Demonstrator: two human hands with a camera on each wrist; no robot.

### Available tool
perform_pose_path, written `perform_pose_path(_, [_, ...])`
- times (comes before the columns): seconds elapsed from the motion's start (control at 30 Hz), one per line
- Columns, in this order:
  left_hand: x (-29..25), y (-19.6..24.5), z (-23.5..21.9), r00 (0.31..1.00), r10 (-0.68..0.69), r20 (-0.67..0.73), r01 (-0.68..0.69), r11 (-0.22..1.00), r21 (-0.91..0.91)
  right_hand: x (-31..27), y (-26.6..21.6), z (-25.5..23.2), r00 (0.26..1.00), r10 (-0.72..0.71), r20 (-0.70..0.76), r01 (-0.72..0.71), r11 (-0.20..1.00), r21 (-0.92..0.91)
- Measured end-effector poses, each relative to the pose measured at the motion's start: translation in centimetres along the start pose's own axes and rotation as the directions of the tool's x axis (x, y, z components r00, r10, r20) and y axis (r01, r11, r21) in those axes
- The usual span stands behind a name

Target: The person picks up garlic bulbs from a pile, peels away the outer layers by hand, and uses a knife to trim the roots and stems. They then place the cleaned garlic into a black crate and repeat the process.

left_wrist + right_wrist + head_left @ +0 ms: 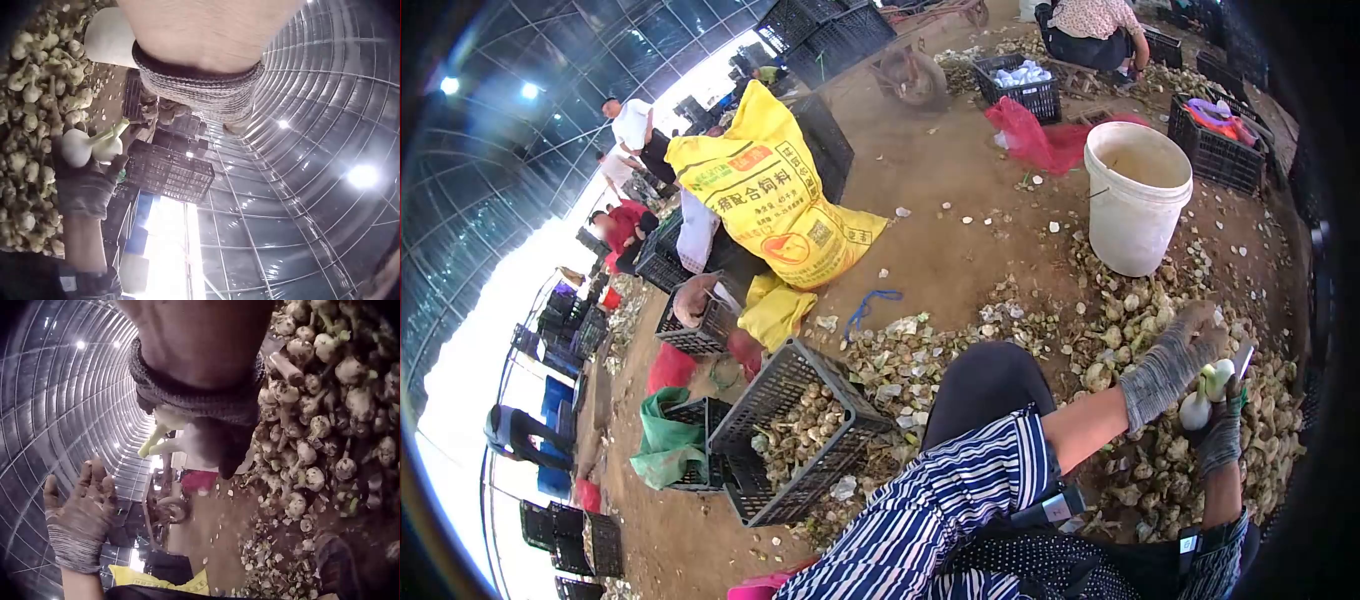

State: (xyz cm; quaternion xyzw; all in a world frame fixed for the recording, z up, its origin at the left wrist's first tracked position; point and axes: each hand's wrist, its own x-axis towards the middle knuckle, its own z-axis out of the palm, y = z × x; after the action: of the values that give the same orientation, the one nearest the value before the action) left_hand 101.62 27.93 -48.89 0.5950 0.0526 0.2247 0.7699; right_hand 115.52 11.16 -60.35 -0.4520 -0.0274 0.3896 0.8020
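My right hand (1222, 432), in a grey glove, holds two white garlic bulbs (1197, 408) with short cut green stems. A flat pale blade (1243, 358) juts up beside the bulbs, at the same hand. In the left wrist view the bulbs (76, 148) sit over the gloved right hand (84, 187). My left hand (1198, 335), also gloved and soiled at the fingers, is raised just beyond the bulbs. Its fingers show extended and apart in the right wrist view, with nothing in the left hand (82, 515). Beneath both hands spreads a heap of untrimmed garlic (312, 425).
A white bucket (1138, 205) stands past the heap. Left of my knee are a black crate (800, 450) with garlic inside and a yellow sack (770, 200). A red net (1040, 140), more crates and a wheelbarrow (910, 75) lie farther off. Other people work around the shed.
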Motion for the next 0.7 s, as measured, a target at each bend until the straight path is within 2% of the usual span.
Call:
perform_pose_path(0.03, [0.2, -0.1, 0.4, 1.000, -0.003, 0.001, 0.003, 1.000, -0.005, -0.4, -0.3, 0.1, 1.000, 0.001, -0.006, -0.001, 1.000, -0.003])
perform_pose_path(0.1, [0.6, 0.0, 1.2, 0.999, 0.035, -0.012, -0.034, 0.992, 0.124, -1.3, -0.8, 0.6, 0.996, 0.076, -0.041, -0.073, 0.995, 0.067])
perform_pose_path(0.23, [0.3, 0.4, 2.2, 0.999, 0.035, 0.037, -0.036, 0.999, 0.006, -2.9, -2.6, 1.7, 0.996, 0.080, -0.041, -0.077, 0.995, 0.065])
perform_pose_path(0.27, [0.2, 0.5, 2.1, 0.995, -0.003, 0.096, 0.003, 1.000, 0.003, -3.5, -2.9, 1.7, 0.996, 0.082, -0.045, -0.079, 0.995, 0.063])
perform_pose_path(0.3, [-0.2, 1.2, 2.0, 0.995, -0.007, 0.097, 0.007, 1.000, 0.001, -3.7, -2.9, 1.7, 0.995, 0.086, -0.042, -0.083, 0.994, 0.064])
perform_pose_path(0.33, [-0.5, 1.7, 2.0, 0.992, -0.059, 0.108, 0.065, 0.996, -0.054, -2.3, -2.7, 0.0, 0.994, 0.011, -0.108, -0.009, 1.000, 0.014])
perform_pose_path(0.37, [-0.7, 2.2, 2.3, 0.986, -0.111, 0.123, 0.124, 0.986, -0.108, -1.9, -2.7, -2.0, 0.993, 0.009, -0.114, -0.008, 1.000, 0.014])
perform_pose_path(0.4, [-0.8, 3.3, 2.6, 0.977, -0.194, 0.087, 0.201, 0.977, -0.074, -2.6, -3.3, -0.8, 0.993, -0.019, -0.120, 0.020, 1.000, 0.006])
perform_pose_path(0.43, [-0.7, 2.5, 2.6, 0.976, -0.195, 0.092, 0.202, 0.976, -0.075, -3.0, -3.9, 0.0, 0.991, -0.047, -0.125, 0.047, 0.999, -0.002])
perform_pose_path(0.5, [-0.6, 1.8, 2.4, 0.993, -0.025, 0.118, 0.035, 0.996, -0.077, -3.3, -4.8, 0.2, 0.994, -0.053, -0.098, 0.053, 0.999, -0.002])
perform_pose_path(0.57, [-0.7, 2.6, 2.7, 0.995, -0.020, 0.096, 0.028, 0.996, -0.084, -3.6, -5.7, 0.2, 0.998, -0.058, -0.037, 0.058, 0.998, -0.001])
perform_pose_path(0.6, [-0.6, 3.2, 2.8, 0.976, -0.161, 0.144, 0.177, 0.979, -0.105, -4.1, -6.4, 0.4, 0.995, -0.063, 0.080, 0.065, 0.998, -0.026])
perform_pose_path(0.63, [-0.5, 3.9, 2.9, 0.936, -0.294, 0.195, 0.320, 0.940, -0.119, -4.0, -6.7, 0.2, 0.995, -0.065, 0.075, 0.068, 0.997, -0.029])
perform_pose_path(0.67, [0.3, 1.6, 2.9, 0.942, -0.244, 0.229, 0.278, 0.952, -0.131, -3.9, -6.9, -0.1, 0.991, -0.130, 0.024, 0.132, 0.986, -0.104])
perform_pose_path(0.7, [-0.2, 1.7, 2.8, 0.940, -0.244, 0.237, 0.281, 0.950, -0.139, -3.8, -7.2, -0.5, 0.980, -0.199, -0.025, 0.191, 0.964, -0.184])
